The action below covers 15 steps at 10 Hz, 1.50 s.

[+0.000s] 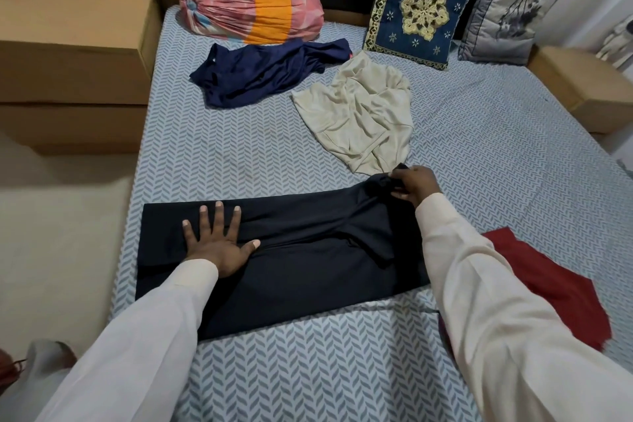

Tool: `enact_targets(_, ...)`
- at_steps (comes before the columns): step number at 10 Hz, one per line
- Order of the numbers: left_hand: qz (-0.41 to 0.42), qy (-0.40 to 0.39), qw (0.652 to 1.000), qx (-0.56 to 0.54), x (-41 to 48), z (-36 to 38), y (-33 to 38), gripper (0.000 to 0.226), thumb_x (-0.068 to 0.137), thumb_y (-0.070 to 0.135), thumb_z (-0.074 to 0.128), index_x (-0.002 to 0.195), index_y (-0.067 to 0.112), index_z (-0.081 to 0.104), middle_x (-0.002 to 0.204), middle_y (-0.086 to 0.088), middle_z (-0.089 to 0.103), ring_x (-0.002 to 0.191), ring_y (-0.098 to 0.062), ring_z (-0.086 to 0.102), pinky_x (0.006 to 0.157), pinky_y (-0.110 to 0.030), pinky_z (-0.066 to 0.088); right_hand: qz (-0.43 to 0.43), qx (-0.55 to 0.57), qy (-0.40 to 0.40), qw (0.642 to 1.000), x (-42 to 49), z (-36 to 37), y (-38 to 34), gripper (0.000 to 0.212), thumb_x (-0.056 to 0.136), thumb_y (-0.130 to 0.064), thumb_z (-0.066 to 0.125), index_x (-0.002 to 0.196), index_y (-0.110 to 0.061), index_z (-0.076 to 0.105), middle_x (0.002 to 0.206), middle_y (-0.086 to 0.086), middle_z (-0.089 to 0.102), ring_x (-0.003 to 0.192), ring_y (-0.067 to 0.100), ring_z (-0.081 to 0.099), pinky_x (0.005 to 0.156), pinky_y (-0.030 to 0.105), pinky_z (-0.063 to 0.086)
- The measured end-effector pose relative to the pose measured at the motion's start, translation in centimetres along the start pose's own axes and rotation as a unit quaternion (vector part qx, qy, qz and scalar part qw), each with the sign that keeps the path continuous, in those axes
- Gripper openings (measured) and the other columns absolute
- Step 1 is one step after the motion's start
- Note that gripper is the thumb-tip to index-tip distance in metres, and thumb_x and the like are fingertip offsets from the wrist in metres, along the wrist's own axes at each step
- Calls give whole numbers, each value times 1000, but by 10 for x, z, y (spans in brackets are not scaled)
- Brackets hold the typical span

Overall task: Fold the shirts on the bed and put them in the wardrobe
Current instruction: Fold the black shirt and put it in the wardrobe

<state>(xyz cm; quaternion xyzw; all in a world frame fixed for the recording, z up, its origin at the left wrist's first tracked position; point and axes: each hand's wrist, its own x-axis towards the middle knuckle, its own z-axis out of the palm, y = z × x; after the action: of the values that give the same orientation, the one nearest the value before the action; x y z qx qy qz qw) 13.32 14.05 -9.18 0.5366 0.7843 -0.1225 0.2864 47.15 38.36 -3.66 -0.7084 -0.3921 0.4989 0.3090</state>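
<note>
The dark shirt (294,260) is lying folded into a band across the bed (308,370). The left hand (219,243) is pressing it flat, fingers spread. The right hand (416,187) is pinching its far right corner.

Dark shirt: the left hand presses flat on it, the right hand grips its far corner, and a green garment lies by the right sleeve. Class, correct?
The head view shows the garment by the right sleeve is red, not green. The left hand presses flat on the dark shirt; the right hand grips its far corner.
</note>
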Motion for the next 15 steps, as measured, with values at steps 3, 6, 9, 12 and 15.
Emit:
enact_targets(3, -1, 0, 1000, 0, -2, -2, 1, 88, 87, 81, 13, 152, 34, -24, 157, -3, -38, 143, -33, -35, 113, -63, -19, -64, -82, 19, 994, -28, -38, 46, 53, 81, -43, 79, 118, -21, 48, 113, 5, 65, 76, 16, 64, 59, 30, 50)
enact_targets(6, -2, -2, 1000, 1, -2, -2, 3, 88, 87, 81, 12, 151, 34, -25, 157, -3, -37, 143, -33, -35, 113, -63, -20, -163, -111, 10, 980, -25, -22, -15, 34, 89, -22, 72, 117, -15, 54, 88, 9, 64, 50, 13, 59, 43, 21, 46)
enact_targets(9, -3, 1, 1000, 3, -2, -1, 2, 88, 87, 81, 12, 151, 34, -25, 157, -3, -37, 143, -33, -35, 113, -63, -20, -217, -63, 48, 973, -22, -36, 32, 39, 91, -12, 67, 123, -27, 50, 96, 4, 54, 65, 17, 66, 59, 29, 57)
enact_targets(12, -2, -2, 1000, 3, -2, -1, 3, 87, 88, 80, 12, 152, 34, -24, 157, -3, -37, 144, -33, -34, 113, -63, -19, -134, -216, 148, 956, -39, -64, 94, 50, 81, -17, 63, 126, -26, 45, 100, 4, 66, 87, 30, 67, 85, 47, 55)
enact_targets(15, -3, 0, 1000, 3, -3, 0, 3, 88, 87, 81, 12, 152, 35, -24, 157, -3, -37, 144, -32, -34, 113, -63, -18, -424, -444, 82, 785, -36, 3, 59, 32, 93, -35, 48, 111, -17, 68, 102, 11, 66, 93, 38, 61, 85, 42, 47)
